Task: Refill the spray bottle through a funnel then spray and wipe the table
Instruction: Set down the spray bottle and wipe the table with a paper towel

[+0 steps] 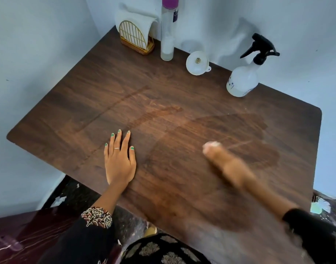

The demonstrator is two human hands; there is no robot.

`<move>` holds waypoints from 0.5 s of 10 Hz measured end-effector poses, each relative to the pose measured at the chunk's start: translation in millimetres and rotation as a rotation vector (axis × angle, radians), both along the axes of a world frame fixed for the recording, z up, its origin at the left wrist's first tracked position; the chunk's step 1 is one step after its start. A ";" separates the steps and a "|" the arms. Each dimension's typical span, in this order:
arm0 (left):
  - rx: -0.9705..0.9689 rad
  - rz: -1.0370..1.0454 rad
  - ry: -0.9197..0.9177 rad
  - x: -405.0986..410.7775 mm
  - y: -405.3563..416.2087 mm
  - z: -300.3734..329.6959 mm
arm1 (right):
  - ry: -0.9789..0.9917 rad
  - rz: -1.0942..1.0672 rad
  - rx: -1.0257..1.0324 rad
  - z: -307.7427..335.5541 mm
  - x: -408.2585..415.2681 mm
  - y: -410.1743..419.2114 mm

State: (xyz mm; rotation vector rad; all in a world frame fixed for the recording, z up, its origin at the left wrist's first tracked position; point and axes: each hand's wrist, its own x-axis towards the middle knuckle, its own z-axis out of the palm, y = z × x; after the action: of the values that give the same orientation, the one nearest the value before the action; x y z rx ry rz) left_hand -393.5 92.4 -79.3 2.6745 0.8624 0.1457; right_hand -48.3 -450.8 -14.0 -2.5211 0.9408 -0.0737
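Note:
A white spray bottle with a black trigger head stands at the back right of the dark wooden table. A white funnel lies on its side to its left. A tall clear bottle with a purple cap stands further left. My left hand rests flat on the table, fingers spread, holding nothing. My right hand is motion-blurred over the wet patch at the right, with something white, perhaps a tissue, bunched at its fingertips. Damp streaks mark the tabletop.
A gold wire holder with white tissues stands in the back left corner. Pale walls close in behind and to the left of the table. A dark red surface lies at the lower left, below the table's front edge.

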 end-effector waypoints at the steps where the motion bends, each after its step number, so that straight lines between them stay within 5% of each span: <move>1: 0.006 -0.002 -0.001 0.7 -0.3 0.5 | 0.119 0.867 0.192 -29.3 -109.8 123.9; 2: 0.005 -0.003 -0.001 1.0 -1.1 0.8 | 0.031 0.790 -0.028 -41.4 -142.9 189.4; 3: 0.011 -0.005 0.006 1.5 -1.8 1.0 | 0.028 0.670 0.041 -31.9 -194.1 251.5; 4: 0.010 -0.007 0.011 0.9 -1.1 1.2 | -0.035 1.214 0.190 -35.4 -313.4 317.0; 5: 0.016 -0.010 0.005 0.5 -1.2 1.9 | -0.120 1.761 0.117 -44.2 -378.5 308.4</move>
State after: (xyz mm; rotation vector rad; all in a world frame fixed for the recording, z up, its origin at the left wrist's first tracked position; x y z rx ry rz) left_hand -393.0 91.2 -77.4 2.6943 0.8532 0.1436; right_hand -426.8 -142.4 -58.2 -2.2822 -1.3718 0.3428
